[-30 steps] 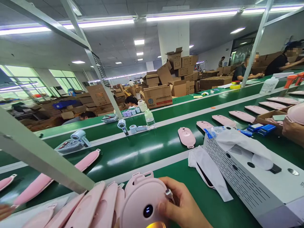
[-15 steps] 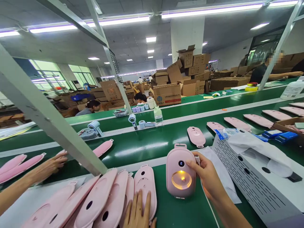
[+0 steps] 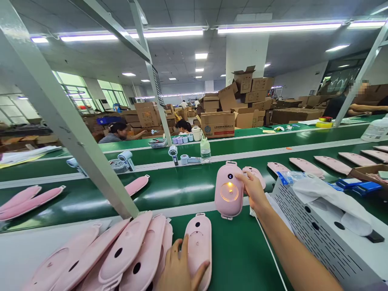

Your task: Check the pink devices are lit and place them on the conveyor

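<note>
A factory hall with a green counter. The right hand is clamped on a lit pink device, held out over the far conveyor belt. The left hand lies flat on the next unlit unit, beside a near-left stack apparently waiting.

Green bench: overlapping pink shells lie at near left, a white perforated box at right. Conveyor belt beyond: single pink shells spaced along it. Far strip: bottle, small cups.
</note>
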Demonstrator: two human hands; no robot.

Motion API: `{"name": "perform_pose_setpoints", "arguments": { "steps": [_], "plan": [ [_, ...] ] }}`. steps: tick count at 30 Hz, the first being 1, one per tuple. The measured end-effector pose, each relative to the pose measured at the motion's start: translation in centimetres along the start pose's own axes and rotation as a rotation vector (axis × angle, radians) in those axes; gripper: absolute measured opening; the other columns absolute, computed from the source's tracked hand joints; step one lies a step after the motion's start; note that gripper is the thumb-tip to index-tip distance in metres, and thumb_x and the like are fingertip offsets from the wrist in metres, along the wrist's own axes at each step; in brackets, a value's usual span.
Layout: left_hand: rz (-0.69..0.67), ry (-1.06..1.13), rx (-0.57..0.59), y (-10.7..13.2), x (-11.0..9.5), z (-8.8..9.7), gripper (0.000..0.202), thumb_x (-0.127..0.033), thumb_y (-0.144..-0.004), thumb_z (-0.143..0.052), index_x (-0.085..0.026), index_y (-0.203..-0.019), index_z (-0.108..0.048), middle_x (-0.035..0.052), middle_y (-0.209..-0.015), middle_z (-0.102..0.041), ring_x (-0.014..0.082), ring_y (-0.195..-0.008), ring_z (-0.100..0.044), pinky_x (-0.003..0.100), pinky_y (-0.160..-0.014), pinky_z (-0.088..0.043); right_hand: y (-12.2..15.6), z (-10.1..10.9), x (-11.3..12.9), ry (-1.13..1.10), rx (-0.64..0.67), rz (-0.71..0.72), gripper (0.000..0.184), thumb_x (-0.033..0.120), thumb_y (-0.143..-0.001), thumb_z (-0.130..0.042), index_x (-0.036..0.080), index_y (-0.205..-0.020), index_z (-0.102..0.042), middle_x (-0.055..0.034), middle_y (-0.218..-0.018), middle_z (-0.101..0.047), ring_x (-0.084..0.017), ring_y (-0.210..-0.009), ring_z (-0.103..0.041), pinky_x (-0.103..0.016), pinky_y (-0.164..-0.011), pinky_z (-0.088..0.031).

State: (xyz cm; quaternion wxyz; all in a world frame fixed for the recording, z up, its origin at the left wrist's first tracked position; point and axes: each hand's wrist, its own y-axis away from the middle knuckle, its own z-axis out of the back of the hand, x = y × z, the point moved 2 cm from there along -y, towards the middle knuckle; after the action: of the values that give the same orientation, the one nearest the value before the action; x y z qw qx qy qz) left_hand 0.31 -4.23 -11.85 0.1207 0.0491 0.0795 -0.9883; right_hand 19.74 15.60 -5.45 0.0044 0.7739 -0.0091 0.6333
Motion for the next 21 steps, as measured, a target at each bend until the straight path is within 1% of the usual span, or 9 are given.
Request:
{"name": "perform_pose_setpoints", "arguments": {
  "steps": [2, 3, 7, 10, 13, 16, 18, 20, 21],
  "plan": [
    [0.121, 0.095, 0.115, -1.8, 0.4, 0.1, 0.066, -0.043, -0.086, -0.052, -0.002, -0.137, -0.044, 0.0221, -0.125, -0.059, 0.0319, -0.115, -0.057, 0.043, -0.096, -0.047, -1.9, -0.7, 0.0, 0.037, 0.001, -0.007, 0.017, 0.029, -0.094, -0.061, 0.014, -0.101, -0.063, -0.0027, -0.094, -0.065, -0.015, -0.073, -0.064, -0.030, -0.063, -0.055],
    [0.155, 0.132, 0.168, -2.6, 0.4, 0.2, 0.066, -0.043, -0.085, -0.053, -0.001, -0.135, -0.044, 0.0219, -0.123, -0.058, 0.0321, -0.114, -0.057, 0.043, -0.095, -0.046, -2.8, -1.0, 0.0, 0.054, 0.001, -0.012, 0.019, 0.029, -0.094, -0.060, 0.014, -0.105, -0.063, -0.0041, -0.099, -0.066, -0.017, -0.078, -0.065, -0.033, -0.067, -0.056],
    [0.196, 0.209, 0.299, -4.7, 0.2, 0.9, 0.050, -0.043, -0.080, -0.057, -0.006, -0.114, -0.055, 0.0201, -0.118, -0.059, 0.0335, -0.114, -0.055, 0.045, -0.094, -0.043, -6.0, -2.0, -0.4, 0.102, -0.014, -0.029, 0.026, 0.029, -0.094, -0.060, 0.016, -0.116, -0.060, -0.0074, -0.114, -0.064, -0.022, -0.092, -0.065, -0.040, -0.077, -0.056],
    [0.222, 0.250, 0.344, -4.9, -0.2, 1.0, 0.052, -0.044, -0.077, -0.059, -0.008, -0.114, -0.052, 0.0192, -0.107, -0.065, 0.0368, -0.105, -0.061, 0.050, -0.086, -0.045, -7.7, -2.1, -0.9, 0.131, -0.034, -0.043, 0.028, 0.030, -0.094, -0.060, 0.016, -0.119, -0.059, -0.0081, -0.119, -0.062, -0.024, -0.097, -0.064, -0.043, -0.081, -0.056],
    [0.262, 0.383, 0.306, -4.4, -0.7, 1.1, 0.053, -0.037, -0.074, -0.057, -0.012, -0.120, -0.046, 0.0178, -0.107, -0.066, 0.0390, -0.103, -0.062, 0.047, -0.083, -0.043, -9.2, -1.9, -1.4, 0.164, -0.046, -0.069, 0.029, 0.030, -0.094, -0.060, 0.016, -0.120, -0.059, -0.0085, -0.120, -0.061, -0.024, -0.099, -0.064, -0.044, -0.082, -0.055],
    [0.310, 0.625, 0.216, -4.0, -0.7, 1.3, 0.056, -0.030, -0.072, -0.052, -0.016, -0.124, -0.039, 0.0160, -0.109, -0.065, 0.0383, -0.099, -0.063, 0.044, -0.081, -0.042, -10.4, -1.9, -1.8, 0.201, -0.052, -0.102, 0.030, 0.030, -0.094, -0.060, 0.016, -0.120, -0.058, -0.0086, -0.121, -0.061, -0.025, -0.100, -0.064, -0.044, -0.083, -0.055],
    [0.350, 0.849, 0.127, -3.8, -0.2, 1.5, 0.060, -0.035, -0.070, -0.054, -0.017, -0.125, -0.037, 0.0156, -0.116, -0.061, 0.0345, -0.106, -0.060, 0.043, -0.090, -0.042, -11.1, -2.0, -2.0, 0.225, -0.049, -0.123, 0.030, 0.030, -0.094, -0.060, 0.017, -0.121, -0.058, -0.0087, -0.121, -0.061, -0.025, -0.100, -0.064, -0.044, -0.083, -0.055],
    [0.415, 1.112, 0.050, -3.6, 0.5, 1.8, 0.071, -0.045, -0.067, -0.058, -0.015, -0.127, -0.034, 0.0168, -0.126, -0.055, 0.0296, -0.115, -0.056, 0.039, -0.098, -0.041, -11.6, -2.3, -2.2, 0.249, -0.041, -0.140, 0.030, 0.030, -0.094, -0.060, 0.017, -0.121, -0.058, -0.0088, -0.121, -0.061, -0.024, -0.100, -0.064, -0.044, -0.083, -0.055],
    [0.460, 1.246, 0.031, -3.5, 0.8, 1.9, 0.076, -0.048, -0.066, -0.059, -0.015, -0.129, -0.033, 0.0167, -0.129, -0.053, 0.0273, -0.117, -0.055, 0.036, -0.099, -0.042, -11.8, -2.5, -2.3, 0.261, -0.035, -0.147, 0.030, 0.030, -0.094, -0.060, 0.017, -0.121, -0.058, -0.0089, -0.121, -0.061, -0.024, -0.100, -0.064, -0.044, -0.083, -0.055]
  ]
}}
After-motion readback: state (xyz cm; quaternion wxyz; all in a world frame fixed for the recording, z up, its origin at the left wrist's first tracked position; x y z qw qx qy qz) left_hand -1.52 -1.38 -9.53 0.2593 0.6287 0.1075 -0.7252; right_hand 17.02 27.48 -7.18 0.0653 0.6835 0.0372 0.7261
